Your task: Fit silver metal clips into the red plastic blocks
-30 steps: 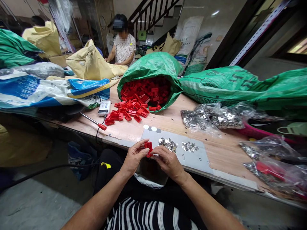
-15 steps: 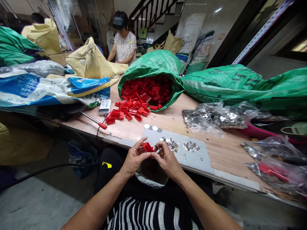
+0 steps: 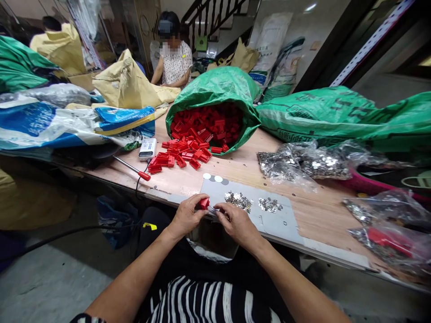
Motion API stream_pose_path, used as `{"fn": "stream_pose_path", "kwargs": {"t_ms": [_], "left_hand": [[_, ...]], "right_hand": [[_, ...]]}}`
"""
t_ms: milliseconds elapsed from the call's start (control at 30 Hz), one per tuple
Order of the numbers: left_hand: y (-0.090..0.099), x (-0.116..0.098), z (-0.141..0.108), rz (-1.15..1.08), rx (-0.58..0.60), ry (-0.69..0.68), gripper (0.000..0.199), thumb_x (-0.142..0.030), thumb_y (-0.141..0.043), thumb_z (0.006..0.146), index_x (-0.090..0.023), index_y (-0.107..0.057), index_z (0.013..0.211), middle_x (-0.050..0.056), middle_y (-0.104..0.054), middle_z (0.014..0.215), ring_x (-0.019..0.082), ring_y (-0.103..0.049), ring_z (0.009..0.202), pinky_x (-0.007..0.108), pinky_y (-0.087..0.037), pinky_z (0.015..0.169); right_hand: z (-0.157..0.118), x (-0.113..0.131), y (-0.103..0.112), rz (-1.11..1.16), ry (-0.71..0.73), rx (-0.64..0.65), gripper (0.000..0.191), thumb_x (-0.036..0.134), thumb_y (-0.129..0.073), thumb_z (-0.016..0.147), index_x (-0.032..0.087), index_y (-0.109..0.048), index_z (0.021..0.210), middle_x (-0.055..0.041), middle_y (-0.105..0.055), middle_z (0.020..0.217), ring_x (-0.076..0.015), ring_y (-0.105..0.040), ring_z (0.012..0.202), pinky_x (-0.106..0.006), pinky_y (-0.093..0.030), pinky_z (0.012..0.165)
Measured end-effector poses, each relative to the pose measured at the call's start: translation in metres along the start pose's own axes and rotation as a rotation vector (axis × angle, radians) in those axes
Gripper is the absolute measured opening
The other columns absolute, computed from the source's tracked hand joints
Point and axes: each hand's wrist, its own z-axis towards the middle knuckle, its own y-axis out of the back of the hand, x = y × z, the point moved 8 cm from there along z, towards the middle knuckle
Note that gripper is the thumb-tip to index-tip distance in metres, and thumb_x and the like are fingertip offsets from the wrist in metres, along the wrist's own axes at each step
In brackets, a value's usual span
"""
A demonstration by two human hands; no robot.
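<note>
My left hand (image 3: pixel 188 216) is closed on a small red plastic part (image 3: pixel 204 203), held between thumb and fingers above the table's front edge. Close beside it, my right hand (image 3: pixel 235 220) pinches a thin metal-shafted tool (image 3: pixel 213 208) that points at the red part; its handle is mostly hidden in the fingers. Beyond my right hand, a pile of small shiny metal pieces (image 3: pixel 237 200) lies on a grey mat (image 3: pixel 269 224), with a smaller pile (image 3: pixel 270 205) to its right. Loose red plastic parts (image 3: pixel 182 154) spill from a green sack (image 3: pixel 215 85) ahead.
A red-handled metal rod (image 3: pixel 144 176) and a white device (image 3: pixel 147 149) with a cable lie at left. Clear bags of metal pieces (image 3: pixel 325 163) and a pink basket (image 3: pixel 357 181) stand at right. Another person (image 3: pixel 175 63) sits across the table. A white-rimmed container (image 3: pixel 208 256) is below my hands.
The red part has turned and moved slightly up and left in my left hand. The tool in my right hand has swung from upright to pointing leftward at the part.
</note>
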Motion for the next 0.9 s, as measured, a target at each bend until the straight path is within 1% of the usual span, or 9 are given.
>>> {"fn": "stream_pose_path", "kwargs": {"t_ms": [167, 400, 600, 733, 900], "left_hand": [[-0.002, 0.004, 0.003, 0.036, 0.053, -0.013, 0.043, -0.015, -0.069, 0.070, -0.027, -0.066, 0.110, 0.003, -0.071, 0.104, 0.020, -0.065, 0.092, 0.032, -0.049, 0.086], [-0.003, 0.008, 0.005, 0.052, 0.080, 0.027, 0.039, -0.017, -0.071, 0.070, -0.025, -0.066, 0.108, 0.002, -0.071, 0.103, 0.019, -0.066, 0.091, 0.030, -0.049, 0.086], [-0.006, 0.012, 0.005, 0.086, 0.121, 0.053, 0.040, -0.017, -0.069, 0.072, -0.023, -0.064, 0.111, 0.002, -0.070, 0.107, 0.018, -0.065, 0.096, 0.029, -0.048, 0.089], [-0.006, 0.007, 0.008, 0.093, 0.134, 0.003, 0.041, -0.016, -0.069, 0.072, -0.022, -0.063, 0.113, 0.003, -0.069, 0.110, 0.018, -0.063, 0.100, 0.028, -0.048, 0.091], [-0.006, 0.004, 0.009, 0.100, 0.131, -0.007, 0.036, -0.015, -0.071, 0.070, -0.021, -0.066, 0.106, 0.003, -0.071, 0.103, 0.017, -0.065, 0.093, 0.028, -0.049, 0.087]], "right_hand": [[0.003, 0.002, 0.000, 0.010, 0.017, 0.047, 0.017, 0.015, -0.053, 0.087, 0.021, -0.066, 0.097, -0.0045, -0.068, 0.088, -0.0173, -0.063, 0.081, -0.030, -0.049, 0.074], [0.006, 0.001, -0.002, 0.008, 0.053, 0.071, 0.018, 0.016, -0.054, 0.087, 0.020, -0.067, 0.099, -0.0050, -0.070, 0.091, -0.0169, -0.064, 0.085, -0.029, -0.050, 0.077], [0.007, -0.001, -0.006, 0.001, 0.004, 0.129, 0.020, 0.017, -0.052, 0.088, 0.019, -0.068, 0.100, -0.0061, -0.069, 0.093, -0.0176, -0.064, 0.087, -0.029, -0.048, 0.079], [0.010, -0.001, -0.006, -0.007, -0.019, 0.155, 0.019, 0.017, -0.052, 0.088, 0.019, -0.069, 0.098, -0.0058, -0.069, 0.093, -0.0173, -0.064, 0.087, -0.028, -0.047, 0.079], [0.015, 0.005, -0.010, -0.085, -0.037, 0.233, 0.018, 0.016, -0.052, 0.088, 0.018, -0.068, 0.095, -0.0059, -0.068, 0.089, -0.0178, -0.063, 0.085, -0.028, -0.046, 0.078]]}}
